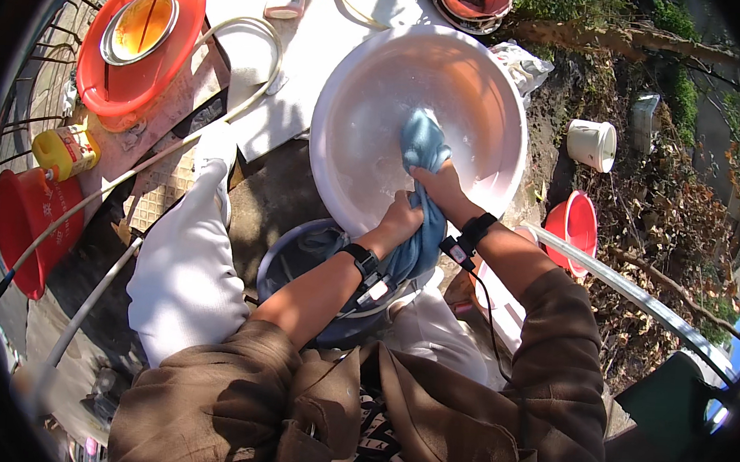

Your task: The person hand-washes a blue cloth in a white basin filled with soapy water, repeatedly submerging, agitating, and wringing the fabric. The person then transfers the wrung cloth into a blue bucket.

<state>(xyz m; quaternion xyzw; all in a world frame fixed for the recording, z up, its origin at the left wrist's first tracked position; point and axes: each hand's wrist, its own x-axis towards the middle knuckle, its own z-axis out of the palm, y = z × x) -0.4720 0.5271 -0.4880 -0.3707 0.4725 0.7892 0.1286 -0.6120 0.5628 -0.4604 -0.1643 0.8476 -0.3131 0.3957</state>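
Observation:
A blue-green wet cloth (pixel 425 138) is bunched lengthwise between my two hands. My left hand (pixel 402 219) grips it lower down, near the basin's front rim. Slightly above and to the right, my right hand (pixel 440 187) is closed around its middle. The cloth's upper end lies over the cloudy water in a large pale plastic basin (pixel 324 99); whether it touches the water I cannot tell. Its lower part hangs outside the rim, above a blue-grey tub (pixel 268 256) that stands between my legs. More wet fabric shows inside that tub, partly hidden by my left forearm.
A hose (pixel 176 146) crosses the left side. Beyond it are an orange-red basin (pixel 192 6) holding a metal bowl, a yellow jug (pixel 67 148) and a red tub (pixel 35 227). At the right are a white bucket (pixel 589 144), a red basin (pixel 579 233) and a metal bar (pixel 636 295).

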